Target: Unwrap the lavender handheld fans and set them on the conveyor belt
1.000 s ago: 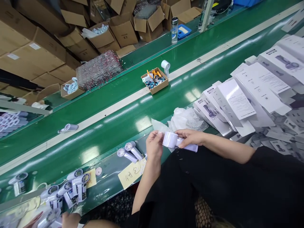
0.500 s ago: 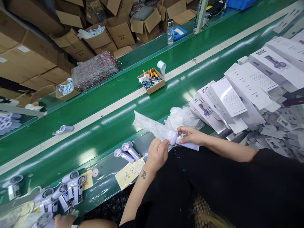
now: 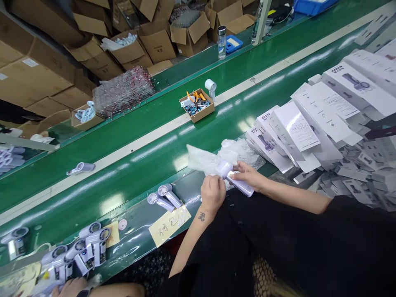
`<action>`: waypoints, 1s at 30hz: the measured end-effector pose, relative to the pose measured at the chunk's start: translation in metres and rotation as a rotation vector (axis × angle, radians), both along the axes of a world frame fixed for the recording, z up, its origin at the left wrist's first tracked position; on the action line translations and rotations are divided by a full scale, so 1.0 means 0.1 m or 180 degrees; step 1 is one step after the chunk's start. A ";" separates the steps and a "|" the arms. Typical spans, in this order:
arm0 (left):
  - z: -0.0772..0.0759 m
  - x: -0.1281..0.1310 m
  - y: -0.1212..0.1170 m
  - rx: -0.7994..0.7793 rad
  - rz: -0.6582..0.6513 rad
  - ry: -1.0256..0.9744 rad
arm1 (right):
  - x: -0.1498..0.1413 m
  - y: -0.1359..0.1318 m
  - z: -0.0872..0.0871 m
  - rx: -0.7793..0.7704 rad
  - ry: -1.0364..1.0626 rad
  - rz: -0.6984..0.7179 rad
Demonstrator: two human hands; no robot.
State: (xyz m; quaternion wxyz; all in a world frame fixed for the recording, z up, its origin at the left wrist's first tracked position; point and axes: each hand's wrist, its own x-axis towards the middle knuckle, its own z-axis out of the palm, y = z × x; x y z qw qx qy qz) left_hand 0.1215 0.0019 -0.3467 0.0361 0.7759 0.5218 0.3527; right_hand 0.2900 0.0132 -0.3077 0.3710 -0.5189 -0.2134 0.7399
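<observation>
A pale lilac handheld fan (image 3: pixel 240 185) is held in front of my body, its head partly inside a translucent plastic bag (image 3: pixel 202 160). Around the fan near its neck, my right hand (image 3: pixel 246 176) is closed. My left hand (image 3: pixel 213 190) is curled tight beside the fan's head, at the lower edge of the bag; its fingertips are mostly hidden, and it seems to pinch the bag. Behind my hands lies a pile of similar white bags (image 3: pixel 236 150). Two more fans (image 3: pixel 165 197) rest on the bench to the left, next to a handwritten yellow card (image 3: pixel 169 225).
Printed white boxes (image 3: pixel 297 126) lean in a row on the right. A small carton (image 3: pixel 198 106) of parts with orange-handled pliers sits across the green belt (image 3: pixel 148 152), beside a standing fan (image 3: pixel 210 88). At lower left, a co-worker's hand (image 3: pixel 72 286) is near several fan bodies (image 3: pixel 93 243).
The fan has tilted more steeply, its handle end swinging down and left. My left hand has shifted right and slightly up, and the bag's free end has moved right.
</observation>
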 end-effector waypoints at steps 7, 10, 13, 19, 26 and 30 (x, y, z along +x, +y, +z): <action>0.09 -0.03 -0.11 -0.1067 -0.0772 -0.0435 | 0.06 -0.03 -0.06 -0.1014 0.0129 0.0105; 0.17 -0.01 -0.15 -0.1773 -0.0719 -0.0875 | 0.08 -0.08 -0.07 -0.0872 0.0116 0.0233; 0.23 0.01 -0.16 -0.1746 -0.0277 -0.0935 | 0.08 -0.08 -0.02 -0.0819 0.0265 0.0476; 0.23 0.02 -0.16 -0.1127 -0.0604 -0.0751 | 0.01 -0.05 -0.09 -0.0734 -0.0120 0.0483; 0.37 -0.19 -0.35 -0.2024 -0.0099 -0.1455 | 0.24 -0.11 0.31 0.1247 -0.1909 0.1662; 0.58 -0.34 -0.55 -0.1838 0.0063 -0.2092 | 0.32 -0.02 0.71 0.2092 -0.1794 0.2186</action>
